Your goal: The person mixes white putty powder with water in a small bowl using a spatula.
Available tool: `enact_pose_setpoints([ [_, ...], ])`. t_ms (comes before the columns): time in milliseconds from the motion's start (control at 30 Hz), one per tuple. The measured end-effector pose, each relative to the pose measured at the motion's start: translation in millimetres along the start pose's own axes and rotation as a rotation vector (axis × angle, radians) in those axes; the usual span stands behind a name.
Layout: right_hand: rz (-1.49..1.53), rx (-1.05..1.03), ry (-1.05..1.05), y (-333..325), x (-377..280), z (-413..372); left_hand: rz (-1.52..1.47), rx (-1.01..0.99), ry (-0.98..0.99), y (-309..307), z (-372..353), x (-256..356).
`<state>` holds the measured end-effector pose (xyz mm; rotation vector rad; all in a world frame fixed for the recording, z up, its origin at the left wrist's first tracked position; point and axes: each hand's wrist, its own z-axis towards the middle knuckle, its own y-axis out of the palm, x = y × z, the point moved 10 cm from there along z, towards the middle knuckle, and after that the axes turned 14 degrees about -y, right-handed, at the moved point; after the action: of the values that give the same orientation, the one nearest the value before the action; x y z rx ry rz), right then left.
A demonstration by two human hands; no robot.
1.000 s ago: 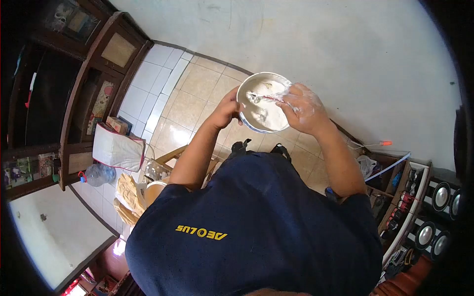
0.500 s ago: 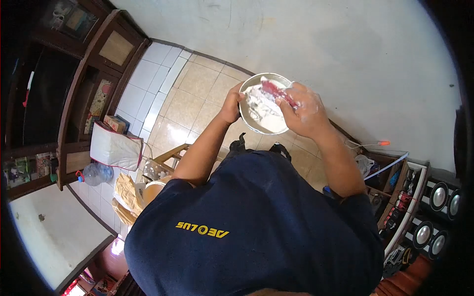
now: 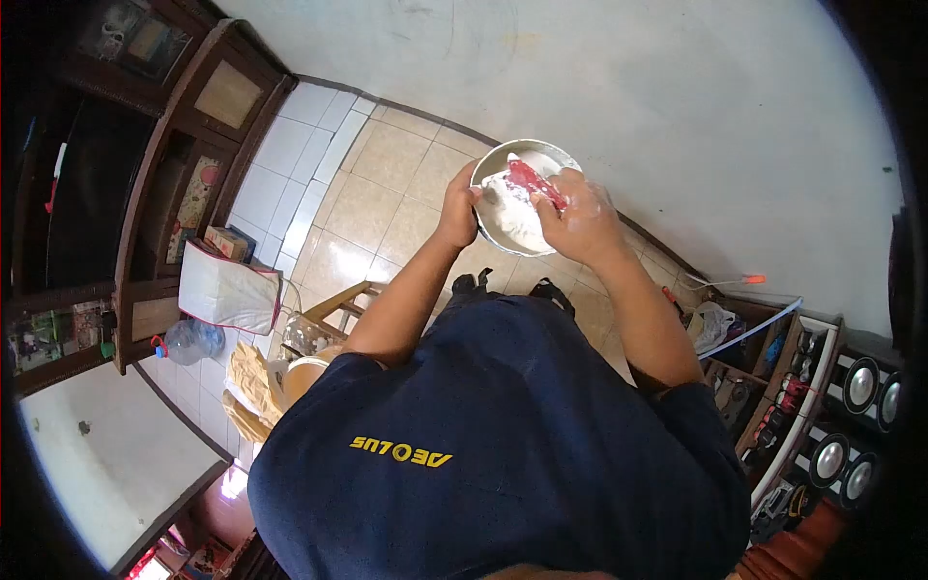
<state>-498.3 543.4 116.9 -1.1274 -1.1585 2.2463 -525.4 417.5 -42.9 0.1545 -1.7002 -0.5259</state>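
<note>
A round bowl [image 3: 572, 157] with white powder or paste [image 3: 514, 215] in it is held up in front of me, near the wall. My left hand [image 3: 458, 205] grips the bowl's left rim, thumb at the edge. Over the bowl's right side, my right hand [image 3: 580, 220] is closed on a red tool [image 3: 532, 180] smeared with white. The tool's lower end is hidden in my fingers. White residue coats the back of my right hand.
Beyond the bowl are a pale wall [image 3: 677, 97] and a tiled floor [image 3: 372, 193]. At the left stand a wooden cabinet [image 3: 145, 203], a large water bottle [image 3: 193, 340] and a wooden stool [image 3: 338, 302]. A shelf [image 3: 759, 372] and speakers [image 3: 841, 425] are at the right.
My right hand has moved slightly left and up with the red tool, which now sits more over the bowl's middle. The bowl has shifted and tilted a little.
</note>
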Motion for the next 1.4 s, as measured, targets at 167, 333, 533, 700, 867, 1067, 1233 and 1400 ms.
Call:
enact_pose_setpoints([
  [167,-0.034,0.076,0.066,-12,-2,-3,-0.111,0.015,-0.023,-2,0,-4],
  [333,-0.002,0.189,0.177,-11,11,-6,-0.128,0.009,-0.002,0,0,4],
  [533,-0.192,0.199,0.132,-20,17,-6,-0.009,0.140,0.023,-15,-3,-12],
  [700,-0.187,0.219,0.102,-34,1,-2,-0.044,0.171,-0.007,-9,-8,-15],
  [867,-0.257,0.181,-0.123,-1,-17,-5,0.032,0.201,-0.008,-10,-10,-12],
  [1067,-0.152,0.019,-0.113,7,-21,-10,0.051,0.215,0.060,-22,-9,-13],
  [1233,-0.134,0.148,-0.050,-15,-14,3,-0.038,0.218,-0.028,-16,-12,-8],
  [1400,-0.056,0.210,0.200,-27,19,2,-0.038,0.191,0.009,-16,-11,-2],
])
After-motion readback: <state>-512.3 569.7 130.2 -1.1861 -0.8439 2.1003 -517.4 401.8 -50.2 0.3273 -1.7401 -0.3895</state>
